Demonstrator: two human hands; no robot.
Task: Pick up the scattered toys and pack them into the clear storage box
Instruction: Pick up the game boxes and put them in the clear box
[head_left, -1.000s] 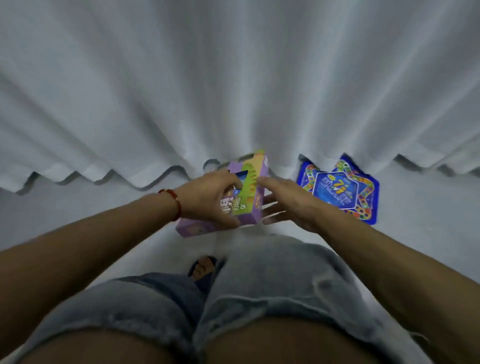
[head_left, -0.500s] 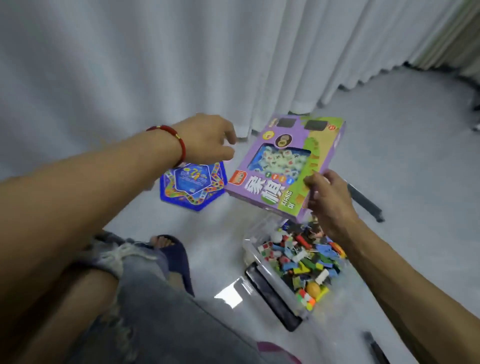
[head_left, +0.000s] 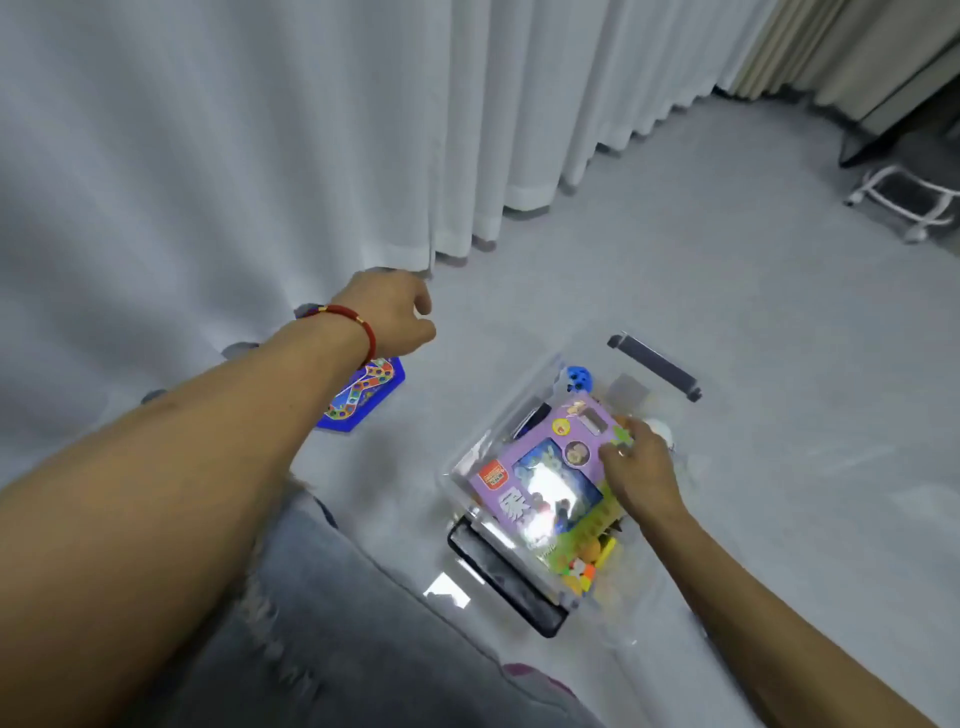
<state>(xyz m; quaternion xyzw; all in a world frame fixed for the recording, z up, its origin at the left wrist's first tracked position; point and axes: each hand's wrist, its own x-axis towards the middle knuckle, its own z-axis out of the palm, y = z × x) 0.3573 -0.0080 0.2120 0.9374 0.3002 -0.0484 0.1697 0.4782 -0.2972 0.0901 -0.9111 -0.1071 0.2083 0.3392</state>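
The clear storage box stands on the grey floor at centre right, with dark handles at both ends and several small coloured toys inside. A purple and green game box lies flat on top of those toys, inside the storage box. My right hand rests on its far right corner, fingers gripping the edge. My left hand, with a red bracelet on the wrist, hovers near the curtain hem, fingers loosely curled and holding nothing. Below my left wrist a blue hexagonal game board lies on the floor.
White curtains hang along the left and back, down to the floor. A white wheeled stand is at the far right. My knee in denim fills the lower left. Bare grey floor surrounds the storage box.
The purple game box went from both hands by the curtain, to my right hand alone, then down into the storage box. My left hand let go and stayed near the blue board.
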